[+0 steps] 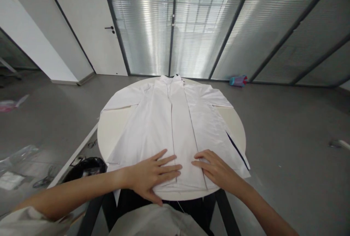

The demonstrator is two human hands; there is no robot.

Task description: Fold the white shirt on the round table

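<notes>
Left hand (153, 176) at seven o'clock, right hand (218, 168) at five, rest open on the white shirt (161, 130), holding nothing; I can't see beneath them.

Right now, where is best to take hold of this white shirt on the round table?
Take the white shirt at the hem corner near your right hand, from your side and below. That corner seems to pass the rim of the round table, so your hands can likely get under it.
</notes>
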